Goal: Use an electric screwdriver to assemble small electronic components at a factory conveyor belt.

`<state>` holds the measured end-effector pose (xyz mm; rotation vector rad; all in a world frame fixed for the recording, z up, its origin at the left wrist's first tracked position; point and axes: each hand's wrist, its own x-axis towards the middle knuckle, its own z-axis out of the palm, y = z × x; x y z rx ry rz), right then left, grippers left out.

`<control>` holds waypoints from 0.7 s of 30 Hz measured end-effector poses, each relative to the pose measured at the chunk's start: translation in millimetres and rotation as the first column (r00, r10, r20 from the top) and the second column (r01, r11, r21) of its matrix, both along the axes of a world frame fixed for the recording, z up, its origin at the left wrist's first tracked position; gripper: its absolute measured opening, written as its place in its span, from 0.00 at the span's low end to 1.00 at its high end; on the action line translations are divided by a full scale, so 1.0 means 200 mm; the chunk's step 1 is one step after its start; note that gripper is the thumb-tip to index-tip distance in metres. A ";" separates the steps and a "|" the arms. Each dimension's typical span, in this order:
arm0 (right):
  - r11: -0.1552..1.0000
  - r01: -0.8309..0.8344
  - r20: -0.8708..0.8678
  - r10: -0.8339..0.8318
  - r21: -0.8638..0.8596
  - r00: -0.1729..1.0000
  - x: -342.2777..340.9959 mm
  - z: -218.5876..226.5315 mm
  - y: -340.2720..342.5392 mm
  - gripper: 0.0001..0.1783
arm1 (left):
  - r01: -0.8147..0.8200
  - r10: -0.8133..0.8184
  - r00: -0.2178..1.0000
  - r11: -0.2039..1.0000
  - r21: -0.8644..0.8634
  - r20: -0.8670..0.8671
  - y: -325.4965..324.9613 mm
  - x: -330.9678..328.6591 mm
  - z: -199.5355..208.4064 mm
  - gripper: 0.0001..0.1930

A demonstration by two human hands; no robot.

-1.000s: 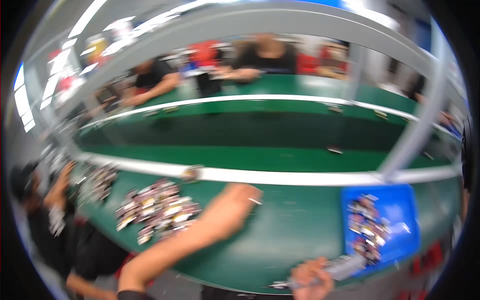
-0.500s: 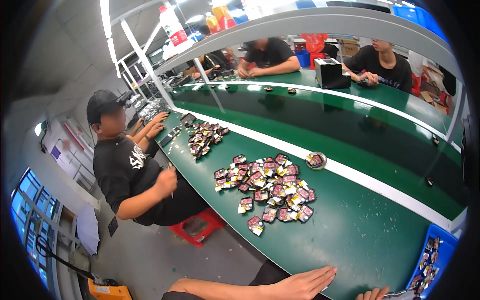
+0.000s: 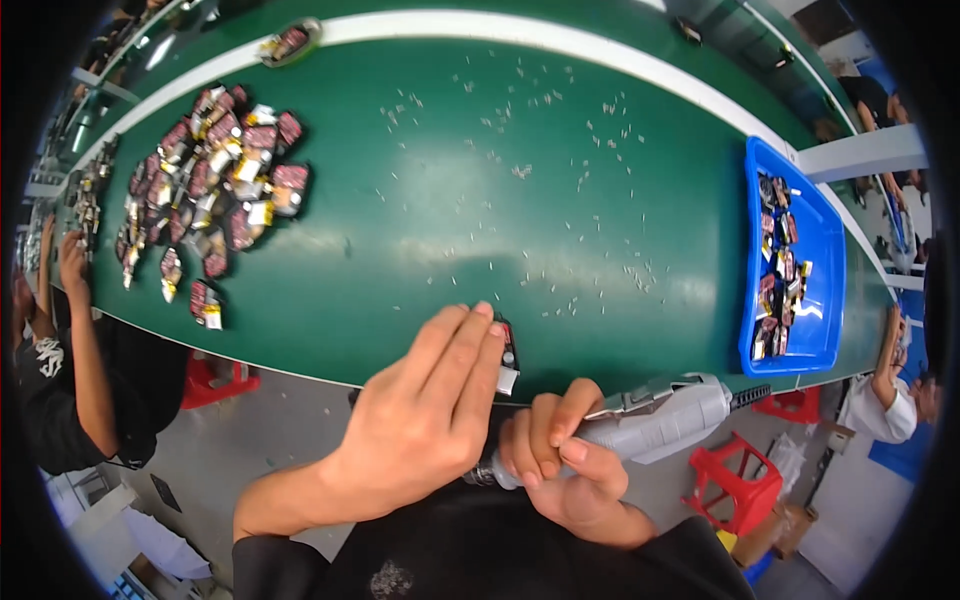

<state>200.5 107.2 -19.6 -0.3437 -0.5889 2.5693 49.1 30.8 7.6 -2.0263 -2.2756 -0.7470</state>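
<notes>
Both hands sit nearer mid-view than half a second ago. Left hand (image 3: 425,395) lies straight-fingered over a small black part (image 3: 509,352), six o'clock, at the table's (image 3: 600,335) edge; can't tell if it's pinching. Right hand (image 3: 575,465) wraps a grey power tool (image 3: 650,425), four o'clock. Uneven pressure could tip the part off; a slipping tool could nick my left hand.
</notes>
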 end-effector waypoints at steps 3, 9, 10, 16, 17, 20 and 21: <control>0.999 -0.040 0.064 0.038 0.020 0.997 -0.01 0.02 0.01 0.06 | -0.021 0.022 1.000 0.998 0.053 -0.010 0.00 0.02 -0.03 0.21; 0.999 -0.039 0.098 0.038 0.012 0.994 -0.01 0.01 0.00 0.07 | 0.002 0.001 1.000 0.991 0.131 -0.018 0.04 0.00 -0.07 0.16; 0.998 -0.033 0.118 0.026 0.056 0.993 -0.01 0.01 0.00 0.08 | 0.021 -0.016 0.999 0.989 0.147 -0.031 0.04 -0.01 -0.07 0.15; 0.999 -0.019 0.180 0.011 0.041 0.984 -0.02 0.03 -0.02 0.10 | 0.084 -0.067 0.988 0.989 0.121 -0.138 0.05 -0.02 -0.08 0.15; 0.999 -0.017 0.182 0.010 0.035 0.983 -0.02 0.03 -0.02 0.10 | 0.086 -0.070 0.988 0.990 0.115 -0.135 0.05 -0.02 -0.09 0.15; 1.000 -0.006 0.214 0.007 -0.006 0.977 -0.02 0.03 -0.02 0.10 | 0.053 -0.024 0.987 0.982 0.183 -0.158 0.06 0.00 -0.11 0.14; 1.000 -0.005 0.206 0.009 -0.018 0.979 -0.03 0.03 -0.02 0.10 | 0.027 -0.006 0.991 0.987 0.161 -0.134 0.05 0.01 -0.10 0.12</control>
